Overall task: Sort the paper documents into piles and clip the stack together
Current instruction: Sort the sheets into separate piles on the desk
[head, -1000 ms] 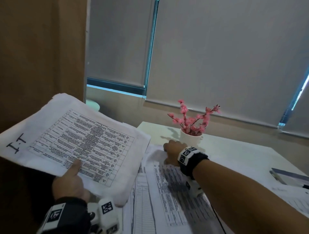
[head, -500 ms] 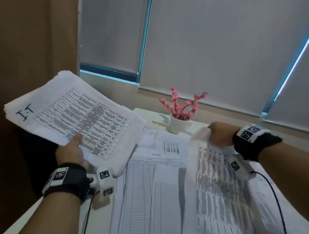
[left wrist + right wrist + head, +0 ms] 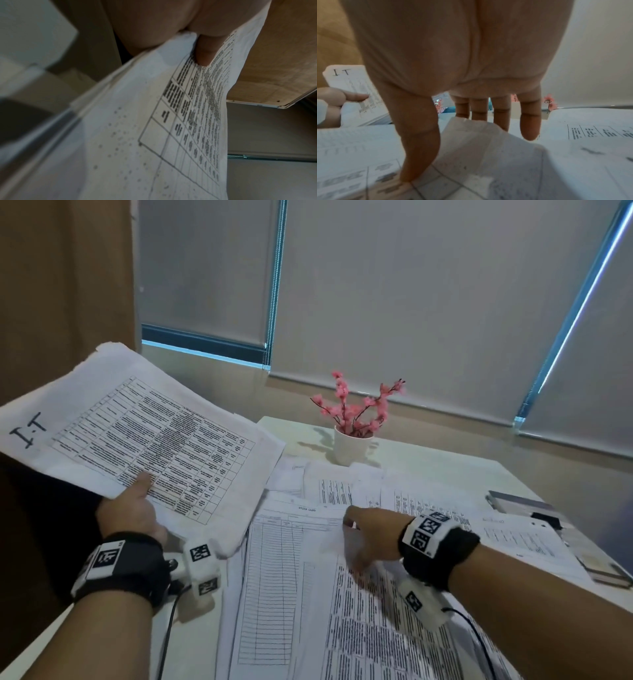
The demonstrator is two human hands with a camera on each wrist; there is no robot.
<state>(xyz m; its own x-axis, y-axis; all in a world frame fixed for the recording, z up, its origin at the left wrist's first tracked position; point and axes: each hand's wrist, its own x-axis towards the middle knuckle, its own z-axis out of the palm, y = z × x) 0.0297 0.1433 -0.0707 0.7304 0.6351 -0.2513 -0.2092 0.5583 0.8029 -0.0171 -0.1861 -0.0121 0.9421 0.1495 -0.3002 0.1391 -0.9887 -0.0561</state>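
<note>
My left hand point(image 3: 130, 508) holds a thick stack of printed tables marked "I.T" point(image 3: 154, 433) up over the table's left edge, with the thumb point(image 3: 204, 54) pressed on top. The same stack point(image 3: 356, 83) shows at the left of the right wrist view. My right hand point(image 3: 370, 539) is low over the spread papers and pinches the top edge of a densely printed sheet point(image 3: 376, 628). In the right wrist view the thumb point(image 3: 412, 155) lies on that sheet point(image 3: 488, 148) and the other fingers point(image 3: 529, 121) reach behind its raised edge.
Loose printed sheets cover the white table point(image 3: 428, 467), among them a ruled stock card form point(image 3: 281, 577). A white pot of pink flowers point(image 3: 352, 446) stands at the back. A dark-edged pad with papers point(image 3: 534, 508) lies at the right. Window blinds are behind.
My right hand has swung from the right, where it held the printed sheet lifted, back left and down over the papers. The left hand keeps the I.T stack raised.
</note>
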